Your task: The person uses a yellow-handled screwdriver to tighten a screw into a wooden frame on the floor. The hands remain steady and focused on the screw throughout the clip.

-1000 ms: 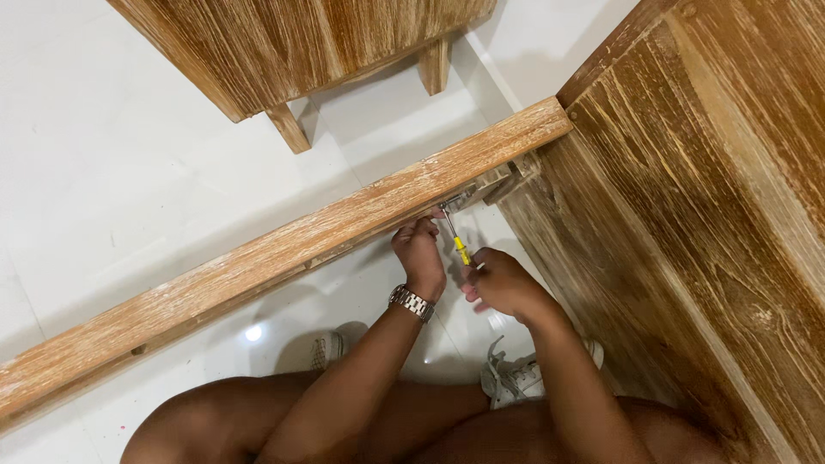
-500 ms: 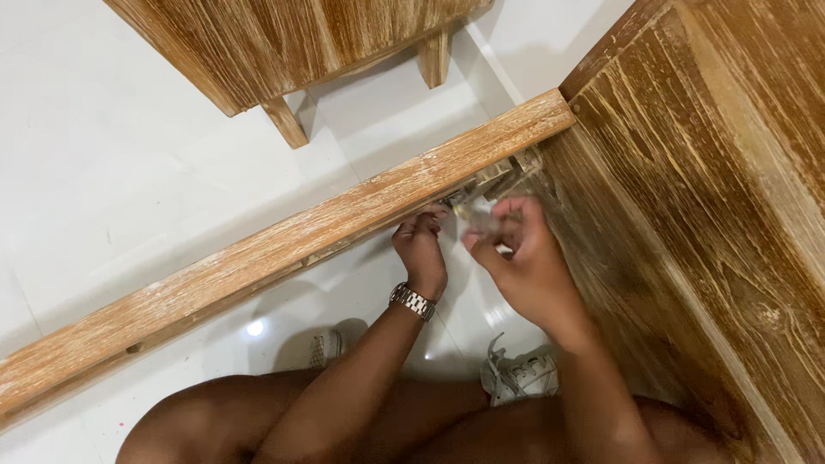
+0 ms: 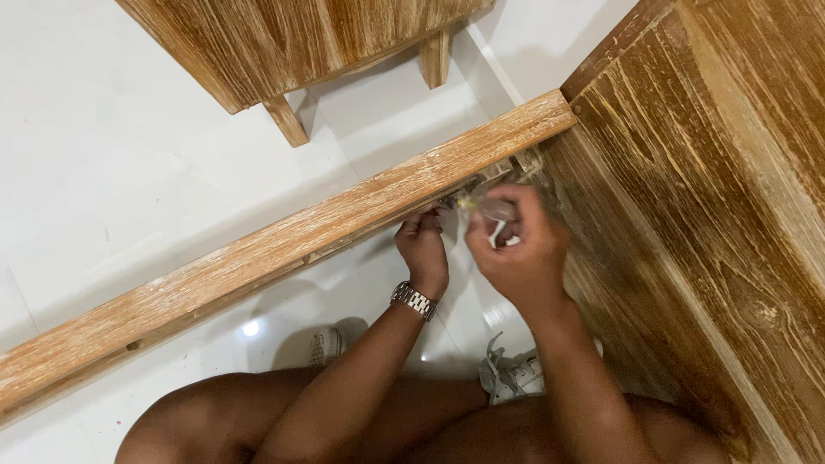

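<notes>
knees: bare, bent up at the bottom edge, the two forearms reaching out over them
shoes [image 3: 514,376]: pale laced pair on the white floor [image 3: 112,163], one below the right wrist, the other's toe showing beside the left forearm
watch [image 3: 413,300]: metal band on the left wrist
left hand [image 3: 424,245]: fingers curled in, knuckles up against the underside of the rail; what it grips, if anything, is hidden, so I cannot tell whether it holds something
right hand [image 3: 520,249]: closed round the clear handle of a screwdriver [image 3: 478,206], thumb and fingers wrapped about it, back of the hand toward the camera
screwdriver: only the clear handle with a yellow bit at its end shows, blurred, just past the right fingers and right next to the left hand; its tip points at the rail near the corner and cannot be seen
rail [image 3: 284,245]: long whitewashed wooden bar running from lower left up to upper right, its far end butting against the panel
panel [image 3: 713,198]: broad brown-grained wooden board filling the right side, touching the rail at the corner where both hands are
cabinet [image 3: 292,43]: wooden piece on short legs at the top, well apart from the rail, white floor between them
</notes>
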